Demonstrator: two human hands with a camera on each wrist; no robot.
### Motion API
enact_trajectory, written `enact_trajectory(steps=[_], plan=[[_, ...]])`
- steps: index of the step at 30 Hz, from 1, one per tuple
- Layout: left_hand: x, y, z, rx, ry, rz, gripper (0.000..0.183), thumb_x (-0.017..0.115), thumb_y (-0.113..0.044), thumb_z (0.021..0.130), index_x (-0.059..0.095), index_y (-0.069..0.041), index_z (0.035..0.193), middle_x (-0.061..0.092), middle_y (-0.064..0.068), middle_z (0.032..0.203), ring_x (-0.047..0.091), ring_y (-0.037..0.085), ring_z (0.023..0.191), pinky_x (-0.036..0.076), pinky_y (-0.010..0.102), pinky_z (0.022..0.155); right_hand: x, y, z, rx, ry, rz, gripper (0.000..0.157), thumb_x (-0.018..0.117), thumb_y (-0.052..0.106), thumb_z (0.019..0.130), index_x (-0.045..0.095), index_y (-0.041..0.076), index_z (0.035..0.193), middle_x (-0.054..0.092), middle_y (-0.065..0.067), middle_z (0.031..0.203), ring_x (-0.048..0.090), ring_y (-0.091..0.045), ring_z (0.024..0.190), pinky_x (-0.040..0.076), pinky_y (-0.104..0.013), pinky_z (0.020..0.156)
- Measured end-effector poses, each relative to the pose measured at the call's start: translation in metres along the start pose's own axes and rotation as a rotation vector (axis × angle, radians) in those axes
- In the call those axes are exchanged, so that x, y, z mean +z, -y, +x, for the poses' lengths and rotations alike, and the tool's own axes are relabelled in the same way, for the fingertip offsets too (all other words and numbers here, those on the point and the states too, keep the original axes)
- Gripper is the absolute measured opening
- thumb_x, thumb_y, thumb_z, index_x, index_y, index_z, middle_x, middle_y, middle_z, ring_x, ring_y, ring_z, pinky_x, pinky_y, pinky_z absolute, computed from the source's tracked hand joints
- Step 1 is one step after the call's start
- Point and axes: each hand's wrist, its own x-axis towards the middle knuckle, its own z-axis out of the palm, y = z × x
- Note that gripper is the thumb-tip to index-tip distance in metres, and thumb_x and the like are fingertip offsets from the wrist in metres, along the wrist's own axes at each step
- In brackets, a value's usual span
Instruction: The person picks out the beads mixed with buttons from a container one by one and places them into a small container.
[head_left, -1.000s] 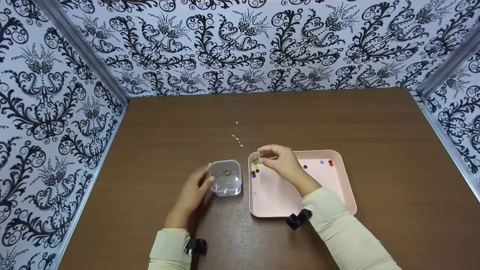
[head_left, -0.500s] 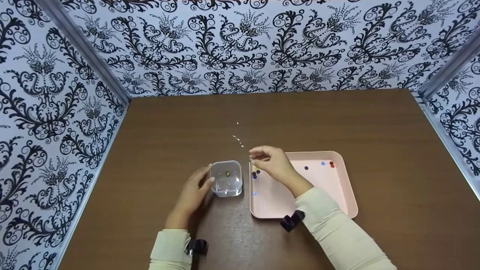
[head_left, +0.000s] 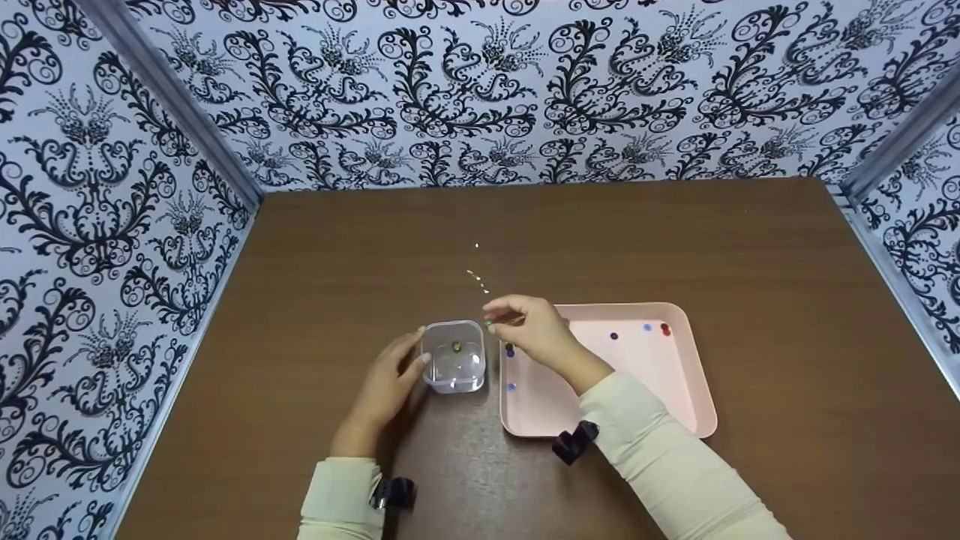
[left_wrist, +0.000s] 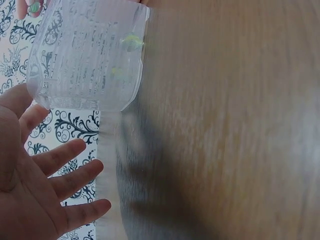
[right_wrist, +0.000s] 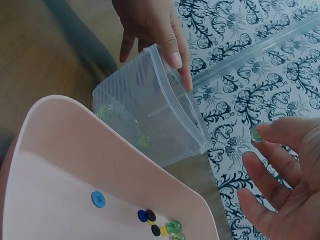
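My right hand (head_left: 536, 330) pinches a clear marble with green inside (right_wrist: 256, 133) between thumb and index finger, its other fingers loosely bent. It hovers beyond the left rim of the pink tray (head_left: 544, 405), close to the clear plastic container (head_left: 454, 387). My left hand (head_left: 384, 390) rests against that container's left side; the thumb touches the rim, and in the left wrist view the other fingers are extended and spread. Inside the container lie yellow-green marbles (right_wrist: 144, 140). Green marbles (right_wrist: 174, 226) and a light blue button (right_wrist: 98, 199) lie in the tray.
Dark buttons (right_wrist: 143, 216) cluster near the tray's left wall. Red pieces (head_left: 666, 330) sit in its far right corner, with a light blue piece (head_left: 647, 327) beside them. Patterned walls (head_left: 480, 97) enclose the brown table (head_left: 360, 247) at the back and sides.
My right hand has moved left with the marble, from over the tray's far left corner to beside the container's rim. The left hand stays at the container.
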Motion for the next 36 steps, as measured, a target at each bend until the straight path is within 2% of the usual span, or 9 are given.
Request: enact_trajectory(steps=[7, 13, 17, 24, 29, 36], plan=[[0.000, 0.000, 0.001, -0.010, 0.008, 0.009, 0.047, 0.060, -0.022, 0.096, 0.051, -0.008, 0.140, 0.049, 0.020, 0.141, 0.041, 0.037, 0.134, 0.028, 0.051, 0.113, 0.007, 0.004, 0.000, 0.006, 0.029, -0.025, 0.024, 0.070, 0.004, 0.084, 0.071, 0.004, 0.108, 0.072, -0.008, 0.101, 0.065, -0.022, 0.088, 0.054, -0.032, 0.081], [-0.002, -0.002, 0.001, 0.005, 0.008, 0.002, 0.046, 0.060, -0.020, 0.096, 0.052, -0.006, 0.139, 0.050, 0.021, 0.140, 0.041, 0.038, 0.134, 0.028, 0.051, 0.113, 0.013, 0.003, -0.001, -0.020, 0.054, -0.054, 0.024, 0.069, 0.004, 0.085, 0.070, 0.002, 0.109, 0.072, -0.006, 0.099, 0.065, -0.025, 0.095, 0.052, -0.039, 0.086], [-0.002, -0.001, 0.001, 0.003, 0.008, -0.002, 0.045, 0.060, -0.020, 0.096, 0.052, -0.005, 0.138, 0.050, 0.021, 0.140, 0.041, 0.038, 0.133, 0.028, 0.052, 0.112, 0.016, 0.003, 0.000, -0.057, 0.074, -0.070, 0.023, 0.068, 0.003, 0.085, 0.070, 0.001, 0.108, 0.072, -0.008, 0.099, 0.065, -0.026, 0.096, 0.051, -0.044, 0.088], [-0.002, -0.001, 0.000, -0.010, 0.024, 0.013, 0.047, 0.058, -0.025, 0.097, 0.050, -0.011, 0.141, 0.047, 0.021, 0.142, 0.040, 0.040, 0.134, 0.029, 0.055, 0.111, 0.018, 0.007, -0.003, -0.079, 0.119, -0.075, 0.027, 0.065, 0.002, 0.086, 0.068, 0.000, 0.112, 0.071, -0.013, 0.107, 0.063, -0.034, 0.102, 0.049, -0.051, 0.092], [-0.002, -0.001, 0.000, -0.005, 0.018, 0.016, 0.046, 0.059, -0.024, 0.097, 0.051, -0.010, 0.140, 0.048, 0.021, 0.142, 0.040, 0.040, 0.134, 0.029, 0.055, 0.111, 0.020, 0.009, -0.003, -0.092, 0.130, -0.095, 0.026, 0.065, 0.002, 0.086, 0.068, 0.000, 0.112, 0.071, -0.012, 0.106, 0.064, -0.032, 0.102, 0.049, -0.049, 0.092], [-0.002, 0.000, 0.000, -0.014, 0.017, 0.016, 0.046, 0.059, -0.025, 0.097, 0.051, -0.011, 0.141, 0.049, 0.019, 0.142, 0.040, 0.039, 0.134, 0.029, 0.054, 0.111, 0.026, 0.011, -0.001, -0.121, 0.133, -0.194, 0.023, 0.066, 0.003, 0.087, 0.070, 0.004, 0.110, 0.072, -0.006, 0.104, 0.064, -0.024, 0.101, 0.050, -0.044, 0.092]])
